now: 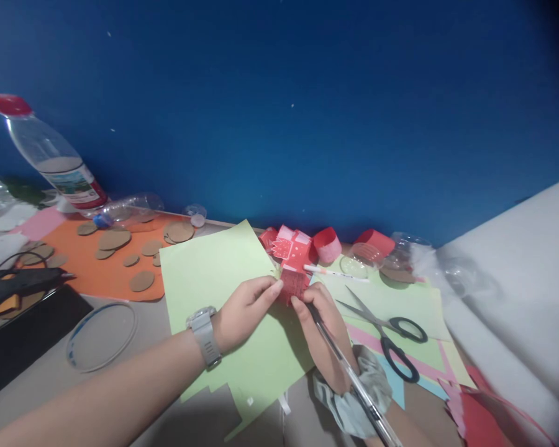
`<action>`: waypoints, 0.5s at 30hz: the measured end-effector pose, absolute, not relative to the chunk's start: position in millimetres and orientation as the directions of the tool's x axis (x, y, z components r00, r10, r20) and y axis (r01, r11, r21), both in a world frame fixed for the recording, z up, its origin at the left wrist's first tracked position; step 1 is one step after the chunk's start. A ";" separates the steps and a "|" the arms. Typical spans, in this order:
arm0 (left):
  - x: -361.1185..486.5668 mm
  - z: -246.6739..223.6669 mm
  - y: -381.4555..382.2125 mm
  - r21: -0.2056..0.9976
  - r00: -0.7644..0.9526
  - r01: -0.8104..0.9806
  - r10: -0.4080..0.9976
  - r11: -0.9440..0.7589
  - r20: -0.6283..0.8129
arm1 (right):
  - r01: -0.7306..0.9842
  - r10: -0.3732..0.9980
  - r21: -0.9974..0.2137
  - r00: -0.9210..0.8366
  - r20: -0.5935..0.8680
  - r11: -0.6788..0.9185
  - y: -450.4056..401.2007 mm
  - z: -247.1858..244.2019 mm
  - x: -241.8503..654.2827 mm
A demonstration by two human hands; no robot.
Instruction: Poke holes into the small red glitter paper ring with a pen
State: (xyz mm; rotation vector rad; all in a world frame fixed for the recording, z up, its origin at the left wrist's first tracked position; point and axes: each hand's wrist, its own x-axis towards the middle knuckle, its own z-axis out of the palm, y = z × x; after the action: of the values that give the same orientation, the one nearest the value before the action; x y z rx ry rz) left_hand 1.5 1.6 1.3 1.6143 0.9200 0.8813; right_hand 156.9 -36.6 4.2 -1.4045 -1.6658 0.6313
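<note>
A small dark red piece [292,285], its surface marked with fine lines, is pinched between my hands; I cannot tell whether it is paper or cloth. My left hand [246,313], with a grey watch on the wrist, grips its left edge between thumb and fingers. My right hand [323,323] has the right edge and also keeps a clear ballpoint pen [349,372] tucked against the palm, its barrel slanting down toward me. Beneath both hands lies a light green paper sheet [205,273]. Just beyond stand red and pink paper pieces [294,248] with white drawn marks.
Open scissors [384,329] rest on papers at the right, near a white marker [335,273]. Leftward are cardboard discs [114,239] on orange paper [86,273], a bottle [60,161], a clear ring [102,337] and a glue gun [23,282]. A blue wall [279,112] rises behind.
</note>
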 end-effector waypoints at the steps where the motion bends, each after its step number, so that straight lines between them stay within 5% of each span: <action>1: 1.6 2.0 1.6 0.977 0.438 0.135 0.895 -0.162 0.088 | 0.543 0.955 -0.798 -0.023 0.296 0.260 -37.2 4.0 156.5; 6: 2.6 4.2 -0.3 0.985 0.433 0.127 0.900 -0.117 0.051 | 0.567 0.940 -0.761 -0.072 0.335 0.315 -38.9 2.2 156.4; 15: 3.1 3.3 -0.3 0.968 0.417 0.155 0.901 -0.198 0.118 | 0.527 0.974 -0.829 0.018 0.227 0.184 -36.6 3.9 157.8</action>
State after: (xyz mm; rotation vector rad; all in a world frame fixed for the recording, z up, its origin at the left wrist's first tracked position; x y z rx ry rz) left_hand 3.1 -0.3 3.3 1.6397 0.9423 0.9042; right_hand 157.8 -36.6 3.9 -1.4558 -1.6258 0.6739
